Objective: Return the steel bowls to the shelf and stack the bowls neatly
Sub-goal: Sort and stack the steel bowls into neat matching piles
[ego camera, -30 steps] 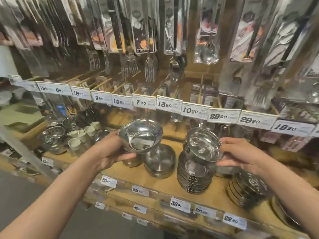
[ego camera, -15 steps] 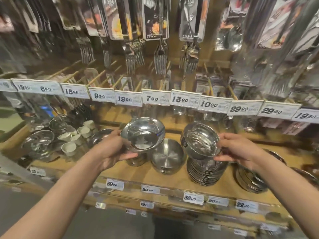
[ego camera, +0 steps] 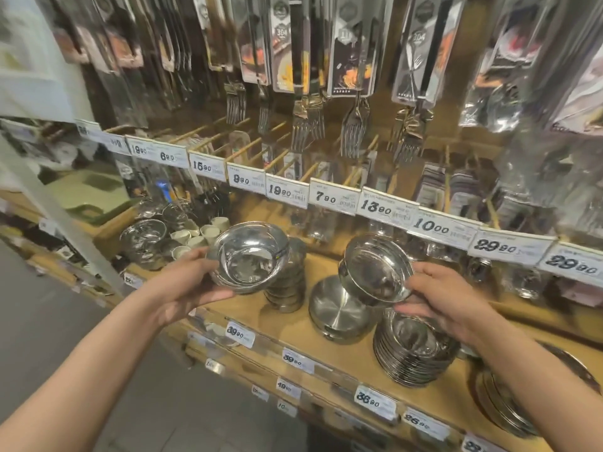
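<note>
My left hand (ego camera: pixel 182 288) grips a shiny steel bowl (ego camera: pixel 249 257) from below, mouth up, just in front of a tall stack of small steel bowls (ego camera: pixel 288 282) on the wooden shelf (ego camera: pixel 293 331). My right hand (ego camera: pixel 447 298) holds a second steel bowl (ego camera: pixel 375 269) by its rim, tilted with its mouth toward me. That bowl hangs above a low stack of wide steel bowls (ego camera: pixel 414 353) and beside an upturned steel dish (ego camera: pixel 339 313).
Price tags line the shelf edges. Packaged forks (ego camera: pixel 354 93) hang above. Small white cups (ego camera: pixel 202 234) and wire strainers (ego camera: pixel 146 239) stand at the left. More steel plates (ego camera: pixel 509 402) are stacked at the far right. Grey floor lies at lower left.
The view has swung, so the shelf now sits further right and tilted. Both hands still hold their bowls; the right bowl is tipped more toward me.
</note>
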Demonstrator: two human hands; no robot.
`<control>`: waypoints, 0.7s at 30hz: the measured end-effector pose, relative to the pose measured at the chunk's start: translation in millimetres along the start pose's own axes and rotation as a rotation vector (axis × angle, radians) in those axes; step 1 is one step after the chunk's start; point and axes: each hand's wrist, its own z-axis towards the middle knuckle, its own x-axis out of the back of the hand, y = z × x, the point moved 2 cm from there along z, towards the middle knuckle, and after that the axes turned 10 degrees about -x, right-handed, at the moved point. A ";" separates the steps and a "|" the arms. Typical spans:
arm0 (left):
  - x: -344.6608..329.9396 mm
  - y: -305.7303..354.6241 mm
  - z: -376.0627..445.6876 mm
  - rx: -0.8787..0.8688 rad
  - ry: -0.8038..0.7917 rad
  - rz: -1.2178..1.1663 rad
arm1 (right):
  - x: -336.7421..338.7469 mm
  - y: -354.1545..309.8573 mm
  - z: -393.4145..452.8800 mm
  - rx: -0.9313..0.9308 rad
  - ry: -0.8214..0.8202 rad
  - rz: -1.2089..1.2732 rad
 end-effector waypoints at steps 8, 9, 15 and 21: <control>34.4 2.7 6.0 0.002 0.122 -0.047 | -44.4 -2.4 23.1 -0.054 -0.110 0.011; 38.7 4.3 11.0 0.000 0.129 -0.051 | -49.5 -5.0 28.0 -0.050 -0.115 0.006; 66.0 17.2 51.9 0.020 0.029 -0.012 | -80.3 -22.1 56.7 -0.107 -0.039 -0.038; 86.8 39.3 91.8 0.011 -0.132 0.134 | -91.3 -25.7 64.8 -0.104 0.039 0.006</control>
